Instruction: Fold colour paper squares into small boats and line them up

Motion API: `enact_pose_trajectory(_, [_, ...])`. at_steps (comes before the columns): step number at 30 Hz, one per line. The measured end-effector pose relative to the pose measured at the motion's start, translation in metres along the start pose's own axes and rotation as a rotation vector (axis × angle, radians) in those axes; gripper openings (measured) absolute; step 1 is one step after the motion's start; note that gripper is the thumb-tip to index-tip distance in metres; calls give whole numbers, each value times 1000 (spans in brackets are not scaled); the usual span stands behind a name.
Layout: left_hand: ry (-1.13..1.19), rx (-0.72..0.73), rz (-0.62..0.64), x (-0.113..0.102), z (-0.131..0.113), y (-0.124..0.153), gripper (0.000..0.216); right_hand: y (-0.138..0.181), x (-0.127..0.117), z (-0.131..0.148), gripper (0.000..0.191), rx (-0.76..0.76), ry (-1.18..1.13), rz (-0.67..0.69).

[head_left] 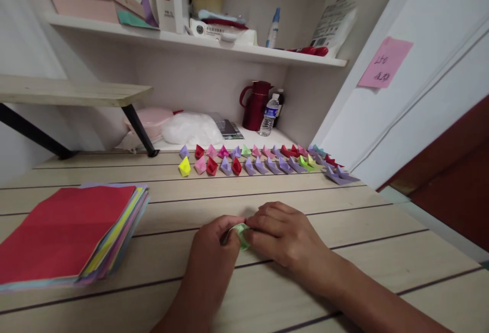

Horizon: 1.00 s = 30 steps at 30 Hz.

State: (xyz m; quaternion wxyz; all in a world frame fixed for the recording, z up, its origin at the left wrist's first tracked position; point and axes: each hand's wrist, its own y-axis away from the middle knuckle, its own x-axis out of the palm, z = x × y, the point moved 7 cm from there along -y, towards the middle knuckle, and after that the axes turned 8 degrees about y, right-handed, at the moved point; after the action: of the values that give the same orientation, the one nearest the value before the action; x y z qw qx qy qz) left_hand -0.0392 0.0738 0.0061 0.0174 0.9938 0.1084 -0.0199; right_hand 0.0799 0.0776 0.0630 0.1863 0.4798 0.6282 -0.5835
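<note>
A small piece of light green folded paper (240, 235) is pinched between both hands, low over the slatted wooden table (171, 216). My left hand (214, 246) grips its left side with thumb and fingers. From the right, my right hand (282, 231) presses the other side, fingers closed together. Much of the paper is hidden by the fingers, so its exact shape cannot be made out. Beyond the hands, several folded paper boats (237, 166) in purple, red, pink, yellow and green stand in two rows.
On the left lies a stack of coloured paper sheets, a red sheet (69, 231) on top. Behind it stands a small raised wooden shelf (76, 92) on black legs. At the back are a dark red jug (256, 106), a water bottle (269, 115) and a white plastic bag (193, 129).
</note>
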Motion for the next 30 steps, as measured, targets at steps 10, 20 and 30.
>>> enact_pose_trajectory(10, [65, -93, 1, -4, 2, -3, 23, 2, 3, -5, 22, 32, -32, 32])
enact_pose_trajectory(20, [-143, 1, -40, -5, 3, -2, 14, 0, 7, 1, 23, 2, -32, 41])
enact_pose_trajectory(30, [-99, 105, -191, -25, -10, -5, 24, 7, 19, -25, 17, 251, -309, 62])
